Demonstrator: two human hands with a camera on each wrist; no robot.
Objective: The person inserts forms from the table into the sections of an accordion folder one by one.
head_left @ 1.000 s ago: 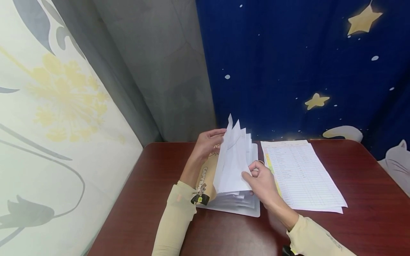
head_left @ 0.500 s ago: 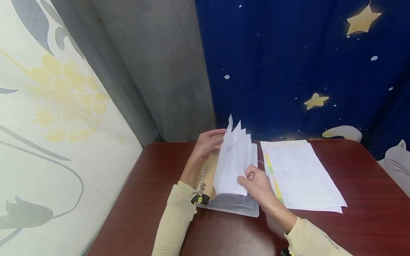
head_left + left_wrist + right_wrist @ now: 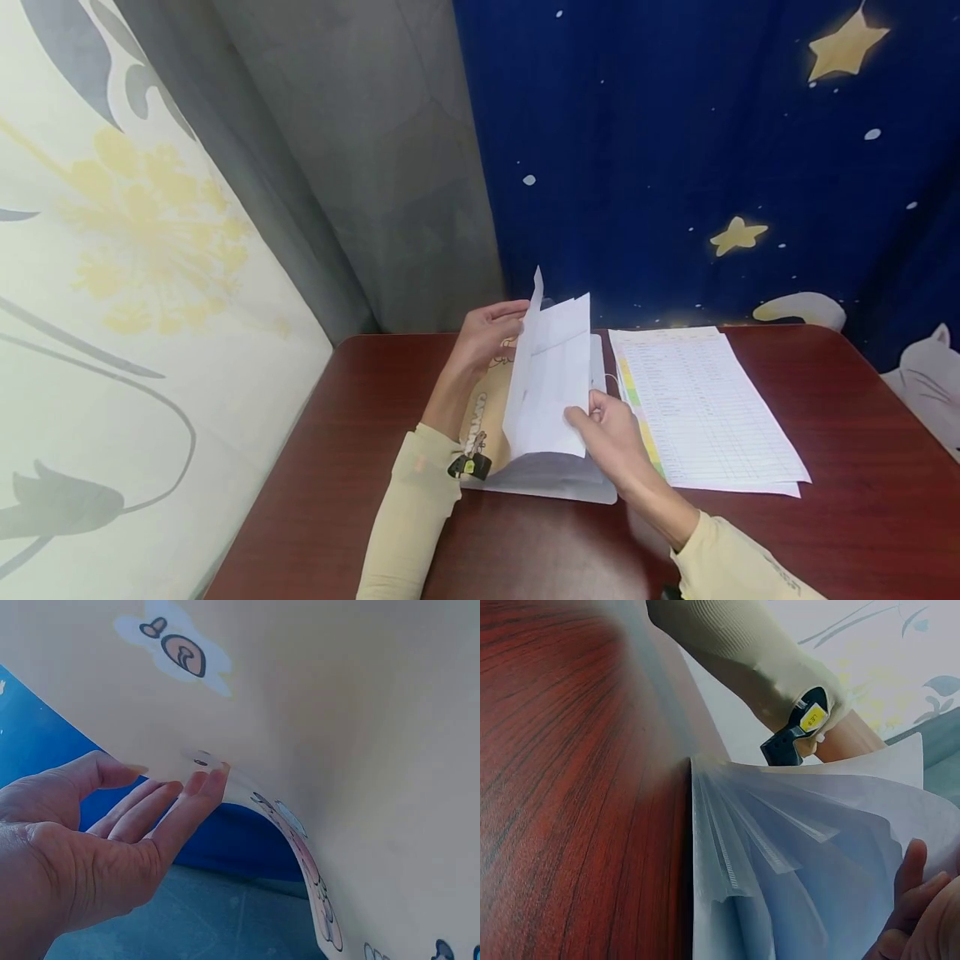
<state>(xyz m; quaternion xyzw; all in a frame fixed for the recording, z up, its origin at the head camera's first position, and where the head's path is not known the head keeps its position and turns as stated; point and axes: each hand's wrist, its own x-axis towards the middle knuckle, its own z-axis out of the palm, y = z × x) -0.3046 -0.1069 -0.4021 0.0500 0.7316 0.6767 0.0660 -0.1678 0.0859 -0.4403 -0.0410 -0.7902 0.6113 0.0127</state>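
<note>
A folder with a tan cartoon cover (image 3: 491,417) lies opened on the table, its cover raised at an angle. My left hand (image 3: 483,337) rests at the upper edge of that cover, fingers extended. In the left wrist view, its fingertips (image 3: 223,771) touch the outer side of the cover. Between thumb and fingers, my right hand (image 3: 615,429) pinches the free edge of white pages (image 3: 551,375) near their lower corner. The right wrist view shows clear plastic sleeves (image 3: 772,847) fanned beneath, some with ridged white strips. Part of the right hand is cut off there.
Right of the folder lies a stack of printed sheets (image 3: 705,408) with lined rows and coloured tabs down the left side. The dark red table (image 3: 300,467) has its far edge against grey and starry blue curtains (image 3: 660,150). A light patterned curtain hangs at left.
The fanned page tops have come together, and the front page's free edge has swung right. My right hand went slightly left, then back right with the pages. The left hand stays put.
</note>
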